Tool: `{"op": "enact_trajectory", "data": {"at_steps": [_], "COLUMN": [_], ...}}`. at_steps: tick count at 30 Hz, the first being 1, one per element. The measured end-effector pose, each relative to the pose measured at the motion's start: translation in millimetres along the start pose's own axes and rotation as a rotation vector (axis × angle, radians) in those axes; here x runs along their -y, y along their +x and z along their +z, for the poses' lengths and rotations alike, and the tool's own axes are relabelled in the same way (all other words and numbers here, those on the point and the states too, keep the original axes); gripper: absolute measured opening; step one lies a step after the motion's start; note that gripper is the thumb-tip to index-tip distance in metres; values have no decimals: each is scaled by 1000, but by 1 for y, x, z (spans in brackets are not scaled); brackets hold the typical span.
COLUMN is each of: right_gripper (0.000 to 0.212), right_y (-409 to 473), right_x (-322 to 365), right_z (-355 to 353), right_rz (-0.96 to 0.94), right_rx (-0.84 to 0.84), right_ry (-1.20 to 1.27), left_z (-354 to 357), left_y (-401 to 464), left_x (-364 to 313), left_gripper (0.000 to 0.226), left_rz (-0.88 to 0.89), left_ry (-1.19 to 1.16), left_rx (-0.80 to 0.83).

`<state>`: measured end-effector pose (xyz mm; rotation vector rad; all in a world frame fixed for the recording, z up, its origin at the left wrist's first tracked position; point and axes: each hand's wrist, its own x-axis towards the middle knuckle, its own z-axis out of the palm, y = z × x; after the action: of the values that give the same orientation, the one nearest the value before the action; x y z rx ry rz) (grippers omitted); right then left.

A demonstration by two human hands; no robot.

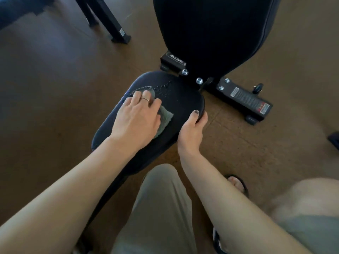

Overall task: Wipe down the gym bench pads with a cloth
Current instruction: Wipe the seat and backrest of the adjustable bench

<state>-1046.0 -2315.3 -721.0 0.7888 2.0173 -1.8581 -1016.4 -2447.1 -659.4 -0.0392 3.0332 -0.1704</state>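
Black oval seat pad [176, 99]: your right hand [192, 132] grips its edge, your left hand [139, 116] presses the grey-green cloth [164, 119] flat on it. Beyond, droplets [163, 87] sit unwiped; skipping them risks streaks. Big black back pad [211, 30] looks untouched.

A brown floor [55, 92] with a speckled, cork-like surface fills the scene, and faint seam lines cross it to the right. Soft light falls from the upper left and leaves a pale sheen on the floor there. At the top left stand the black metal legs [108, 21] of another piece of furniture, ending in a flat foot with a small label. The upper left corner holds a dark blue, blurred shape [20, 10]. At the right edge, a dark object [334, 139] is partly cut off.
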Motion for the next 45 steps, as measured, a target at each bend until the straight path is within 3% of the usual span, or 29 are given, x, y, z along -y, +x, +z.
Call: {"op": "enact_trajectory", "data": {"at_steps": [3,7,11,21,34,45], "right_gripper": [59,56,50,41,52,39], "right_y": [2,16,25,38,28,37], "right_x": [9,26,22,8,17,11], "right_z": [-4,-1,9,9,6,1], "right_rz": [18,-32,-124,-233,-253,-275], "right_rx": [9,-20,-127,-114,-150,-128], "right_ry": [18,-23,-76,-156,-446,-394], "left_z": [8,20,25,27,26,31], "left_y": [-15,-12,5,99,-56,36], "left_x": [-8,-8,-13,-29,8,6], "left_gripper": [66,74,71,67,64,60], "left_rz": [-9,-114,-93,105,320,275], "left_ry": [-142,-183,-218,-268,-238,-240], "left_rx": [74,133,150,129,146,98]}}
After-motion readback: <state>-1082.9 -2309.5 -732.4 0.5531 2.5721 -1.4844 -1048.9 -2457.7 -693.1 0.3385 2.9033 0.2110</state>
